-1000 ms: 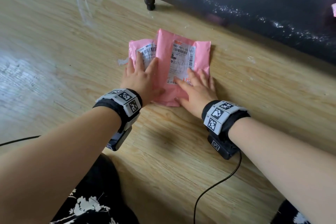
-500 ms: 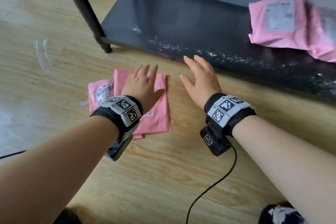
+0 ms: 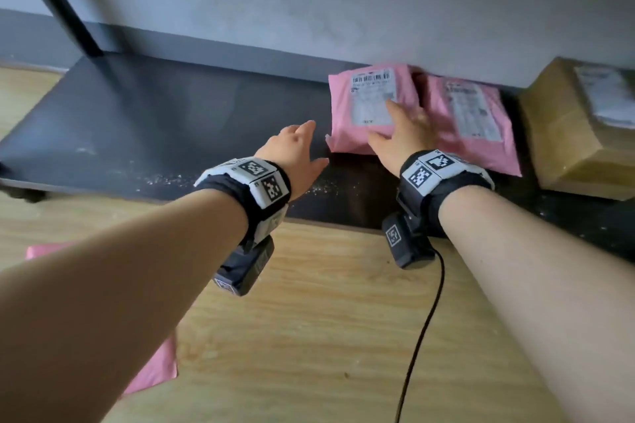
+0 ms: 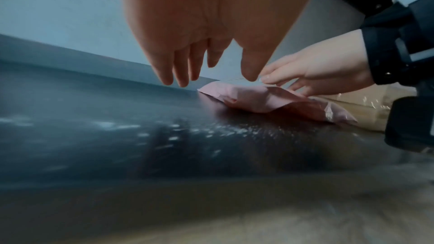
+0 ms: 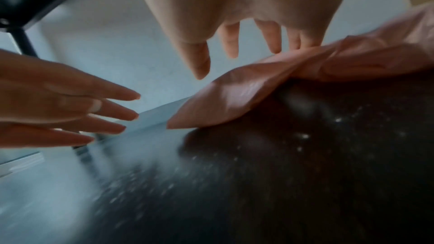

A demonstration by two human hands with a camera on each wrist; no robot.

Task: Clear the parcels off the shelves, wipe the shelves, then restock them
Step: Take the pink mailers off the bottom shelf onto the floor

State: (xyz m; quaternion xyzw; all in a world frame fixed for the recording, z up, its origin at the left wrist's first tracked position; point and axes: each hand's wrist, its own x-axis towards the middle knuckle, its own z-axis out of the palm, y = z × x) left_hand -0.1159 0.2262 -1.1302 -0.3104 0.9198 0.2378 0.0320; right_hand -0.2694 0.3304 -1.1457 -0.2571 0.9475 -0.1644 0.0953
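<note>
The pink parcel (image 3: 364, 113) lies flat on the dark bottom shelf (image 3: 165, 127), label up, with its far edge against the grey wall; the right hand (image 3: 400, 137) rests on its near right corner, fingers straight and spread, the grip open and flat rather than pinching, and in the right wrist view the fingertips (image 5: 276, 48) touch the top of the wrinkled pink plastic while the thumb hangs free in front of it; the left hand (image 3: 295, 151) hovers just beside the parcel's left edge, its fingers straight and loosely apart, holding nothing, and whether it touches the shelf I cannot tell; in the left wrist view the left fingers (image 4: 180, 73) point down toward the shelf just short of the parcel (image 4: 265, 101); a second pink parcel (image 3: 470, 120) lies to the right of the first, its left edge tucked partly under it or against it, and which of these is hidden by the right hand; further right a brown cardboard box (image 3: 577, 127) with a white label stands on the same shelf, just beside the second parcel; white specks dot the shelf's front part; on the wooden floor (image 3: 343, 336) below, part of another pink bag (image 3: 154, 371) shows beneath the left forearm, and a black cable (image 3: 426, 319) runs down from the right wrist.
</note>
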